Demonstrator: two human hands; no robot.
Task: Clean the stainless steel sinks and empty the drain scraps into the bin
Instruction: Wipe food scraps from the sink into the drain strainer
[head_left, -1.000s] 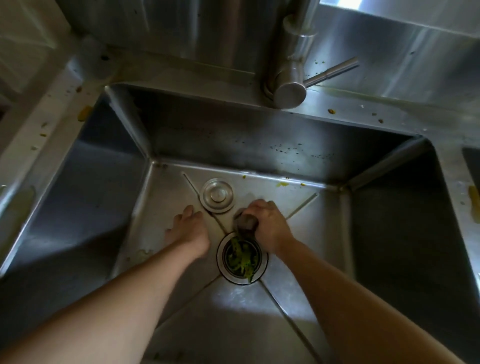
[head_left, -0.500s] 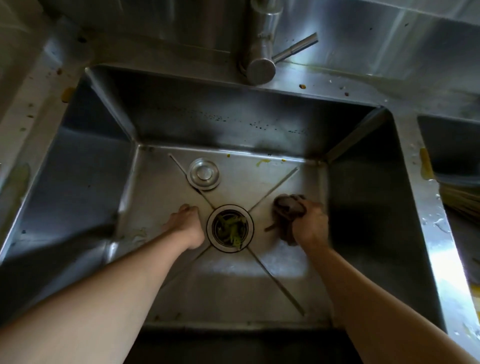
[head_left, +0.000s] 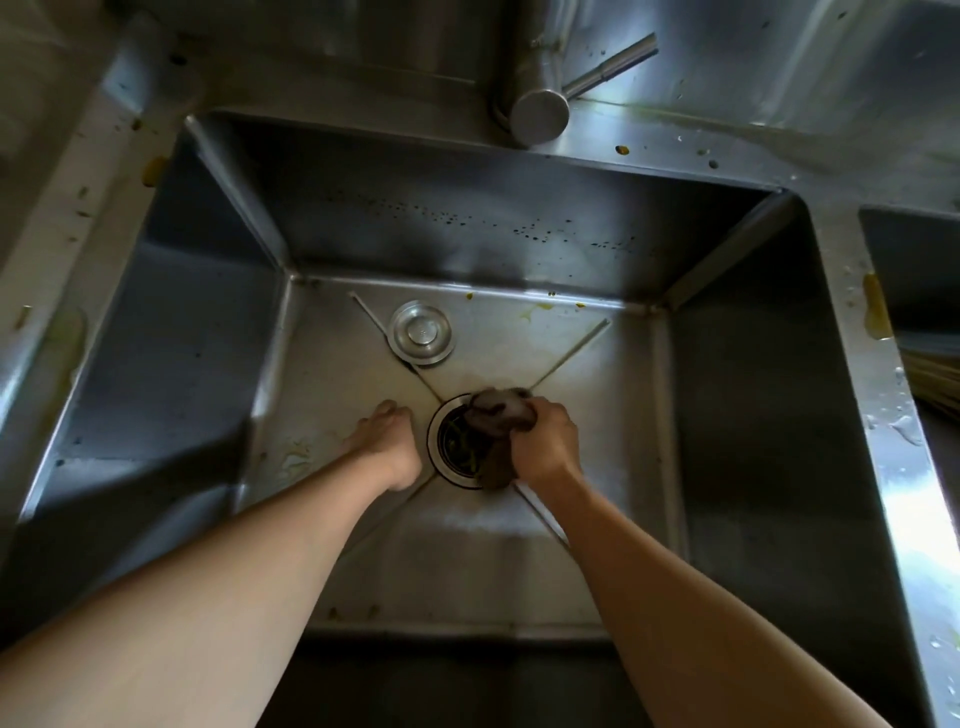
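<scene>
item: sink (head_left: 218, 322), steel. our right hand (head_left: 545, 449) has its fingers curled tight round a dark scrubbing pad (head_left: 501, 418), pressed on the drain strainer (head_left: 457, 441) rim (green scraps inside, under the fingertips). our left hand (head_left: 387, 441) rests beside the drain, holding nothing. drain stopper (head_left: 422, 334) lies loose beyond the left fingertips.

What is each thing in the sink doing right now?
Right hand: grips the cloth.
Cloth: bunched, lying over the drain's right edge.
Left hand: rests on the sink floor beside the drain.
Drain: uncovered, green scraps inside.
Stopper: out, lying on the sink floor.
Sink: dirty, yellow specks.
</scene>
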